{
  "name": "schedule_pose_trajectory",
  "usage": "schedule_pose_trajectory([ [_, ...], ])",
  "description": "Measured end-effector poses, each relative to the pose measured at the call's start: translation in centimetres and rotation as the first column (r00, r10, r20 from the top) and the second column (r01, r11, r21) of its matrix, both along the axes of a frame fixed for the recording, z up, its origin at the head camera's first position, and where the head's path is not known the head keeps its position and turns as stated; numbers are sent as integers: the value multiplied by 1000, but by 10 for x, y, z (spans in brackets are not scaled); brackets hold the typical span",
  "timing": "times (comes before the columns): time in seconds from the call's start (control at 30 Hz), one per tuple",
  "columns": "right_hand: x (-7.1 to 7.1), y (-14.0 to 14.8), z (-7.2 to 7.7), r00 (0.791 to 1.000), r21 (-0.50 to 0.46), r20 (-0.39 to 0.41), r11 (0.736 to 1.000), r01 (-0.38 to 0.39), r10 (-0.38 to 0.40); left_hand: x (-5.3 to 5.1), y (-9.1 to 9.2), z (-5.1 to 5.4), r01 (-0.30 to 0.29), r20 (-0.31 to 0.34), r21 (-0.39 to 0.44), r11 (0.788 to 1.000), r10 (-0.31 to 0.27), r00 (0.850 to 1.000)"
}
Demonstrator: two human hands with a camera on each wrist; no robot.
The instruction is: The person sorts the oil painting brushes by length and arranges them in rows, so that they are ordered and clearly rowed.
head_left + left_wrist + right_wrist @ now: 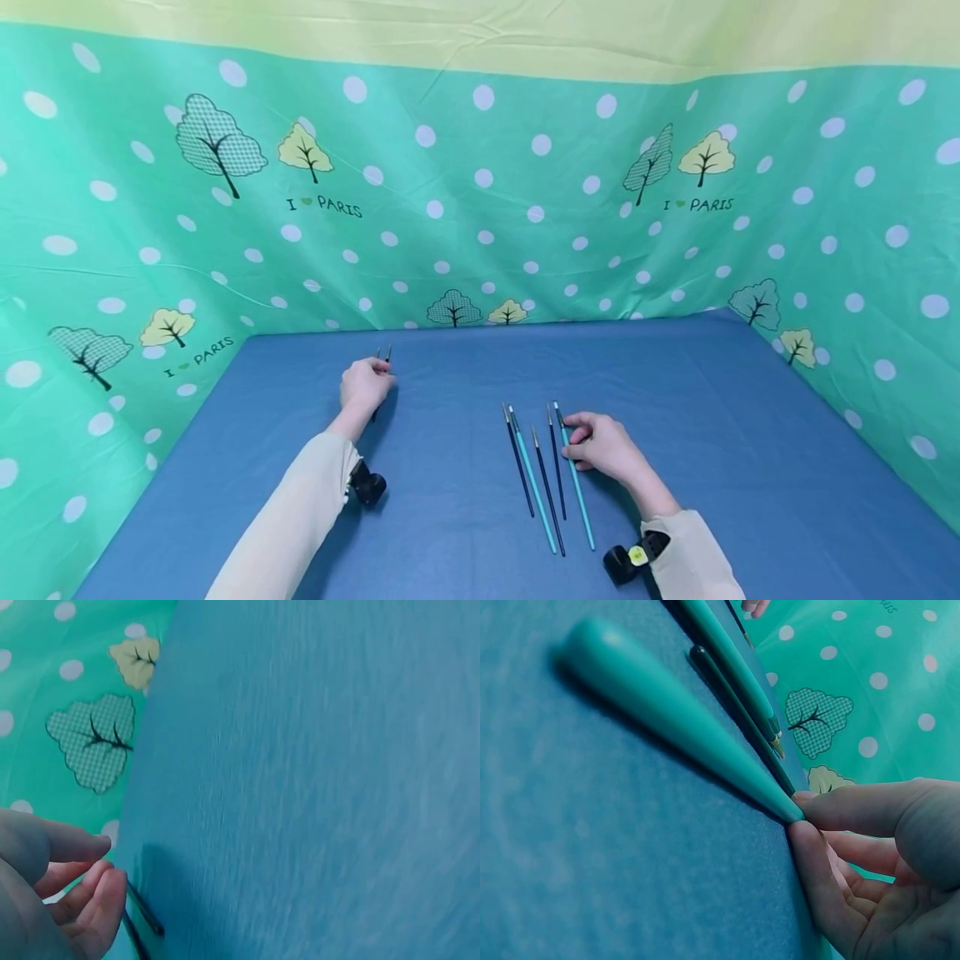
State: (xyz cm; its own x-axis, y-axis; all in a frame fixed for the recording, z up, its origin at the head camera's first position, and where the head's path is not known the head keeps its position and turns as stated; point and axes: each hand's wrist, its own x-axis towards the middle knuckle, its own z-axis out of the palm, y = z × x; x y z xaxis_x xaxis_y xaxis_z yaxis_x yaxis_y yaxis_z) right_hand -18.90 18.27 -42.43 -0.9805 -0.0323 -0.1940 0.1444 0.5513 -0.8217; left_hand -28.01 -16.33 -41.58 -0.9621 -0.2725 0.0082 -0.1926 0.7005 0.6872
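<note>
Turquoise paintbrush [578, 487] in right hand [603, 450]

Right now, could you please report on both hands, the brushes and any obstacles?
Left hand at two dark brushes, grip unclear. Right hand pinching a turquoise brush. Possible snag: another dark brush close alongside.

Gleams smooth and glossy, as if lacquered, along the turquoise paintbrush [690, 729] between the right fingertips [810, 844]; shines likewise on the dark paintbrush [739, 712] just beside them. Looks matt and finely grained across the blue tablecloth [315, 780] below the left fingers [110, 904]. Falls as smooth, creased cloth in the polka-dot curtain [465, 208] beyond both. Shows matt fabric on the sleeves [288, 521] behind.
</note>
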Motion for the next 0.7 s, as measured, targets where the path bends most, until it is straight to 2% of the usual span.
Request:
schedule_pose_trajectory([
  [0.27, 0, -1, -1, 1000, -8, -7, 1000, -1, 1, 8, 12, 4, 85, -2, 65, 994, -85, 996],
  [0.5, 1, -1, -1, 1000, -10, -3, 1000, 0, 0, 14, 22, 7, 122, 10, 105, 987, -123, 992],
  [0.7, 0, 0, -2, 1000, -11, -12, 1000, -4, 4, 22, 36, 10, 145, -6, 212, 967, -147, 989],
])
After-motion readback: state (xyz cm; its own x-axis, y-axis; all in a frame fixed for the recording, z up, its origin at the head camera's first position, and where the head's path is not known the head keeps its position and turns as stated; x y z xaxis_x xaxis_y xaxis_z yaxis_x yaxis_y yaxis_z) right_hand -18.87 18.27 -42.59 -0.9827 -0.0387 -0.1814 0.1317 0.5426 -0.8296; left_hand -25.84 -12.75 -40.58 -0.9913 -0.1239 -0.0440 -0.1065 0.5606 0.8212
